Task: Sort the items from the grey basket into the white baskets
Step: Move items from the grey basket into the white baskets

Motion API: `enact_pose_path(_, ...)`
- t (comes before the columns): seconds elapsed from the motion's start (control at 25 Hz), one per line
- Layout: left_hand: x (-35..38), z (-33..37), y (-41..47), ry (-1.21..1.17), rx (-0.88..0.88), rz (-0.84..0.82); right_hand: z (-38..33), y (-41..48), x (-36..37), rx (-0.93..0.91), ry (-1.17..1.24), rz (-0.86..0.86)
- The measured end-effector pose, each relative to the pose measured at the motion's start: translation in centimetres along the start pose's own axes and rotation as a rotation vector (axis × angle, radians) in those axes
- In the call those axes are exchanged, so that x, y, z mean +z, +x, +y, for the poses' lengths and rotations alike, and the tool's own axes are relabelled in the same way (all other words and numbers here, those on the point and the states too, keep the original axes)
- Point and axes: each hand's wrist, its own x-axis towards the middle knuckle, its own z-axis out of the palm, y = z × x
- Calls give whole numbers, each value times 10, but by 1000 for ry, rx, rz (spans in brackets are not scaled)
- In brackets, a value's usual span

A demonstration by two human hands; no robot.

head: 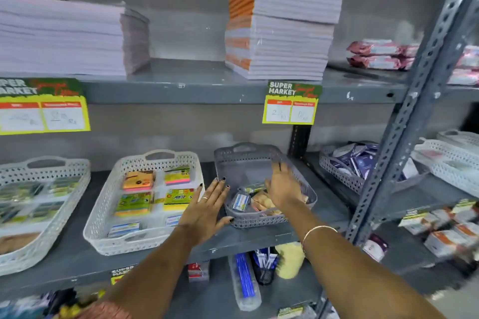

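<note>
Right hand (281, 189), fingers spread, empty, hovers inside the grey basket (259, 160) above its items (248, 202).

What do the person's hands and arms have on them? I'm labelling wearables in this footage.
Left hand: dark nail polish and a ring on one finger. Right hand: a thin gold-coloured bangle at the wrist. Both forearms are bare.

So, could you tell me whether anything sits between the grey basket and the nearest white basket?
Only the left hand, spread flat in the gap between the grey basket and the white basket. The right hand is already over the grey basket's items.
</note>
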Motion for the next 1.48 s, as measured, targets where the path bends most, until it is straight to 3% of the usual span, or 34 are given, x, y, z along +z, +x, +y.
enact_pose_path(0.08, 8, 1, 18, 38, 73, 20, 8, 18, 13, 16, -52, -294)
enact_pose_path(0.16, 11, 3, 30, 8, 126, -55, 14, 34, 29, -8, -141, -445)
enact_pose_path(0.32, 12, 7, 39, -59, 108, -176, 11, 54, 46, -99, -267, -486)
enact_pose_path(0.56, 14, 5, 37, -95, 82, -213, 3, 61, 46, -145, -462, -652)
enact_pose_path(0.92, 13, 6, 37, -144, 90, -212, -10, 50, 52, -117, -432, -564)
enact_pose_path(1.2, 8, 4, 34, -127, 92, -204, -20, 69, 33, -42, -129, -567)
enact_pose_path(1.48, -17, -78, -29, -31, -144, -159, -103, 75, 9, -227, -38, -443)
